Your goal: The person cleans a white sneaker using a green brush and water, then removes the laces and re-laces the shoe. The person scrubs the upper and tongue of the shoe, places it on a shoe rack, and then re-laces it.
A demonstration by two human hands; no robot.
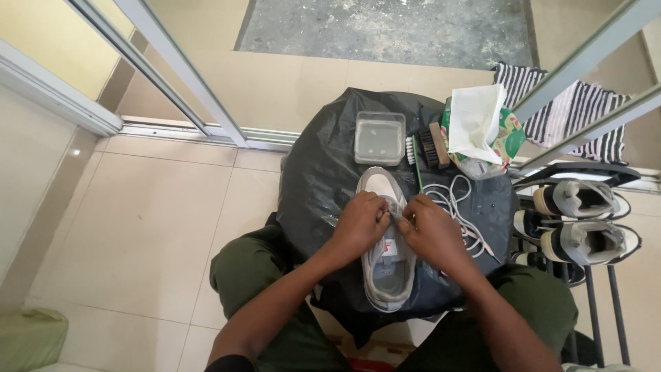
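Both hands are pinching at the lacing of a grey-and-white sneaker on a black plastic bag: left hand and right hand meet over its tongue. Loose white laces lie just right of the right hand; beyond the fingers sit a clear tub, brush and tissue pack.

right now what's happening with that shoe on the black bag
A seated person has both hands on a grey and white sneaker lying on a black plastic bag. The left hand and right hand meet over the lace area, fingers pinching there. A loose white shoelace lies beside the right hand. Behind the sneaker are a clear plastic container, a brush and a tissue pack. More sneakers sit on a rack at the right.
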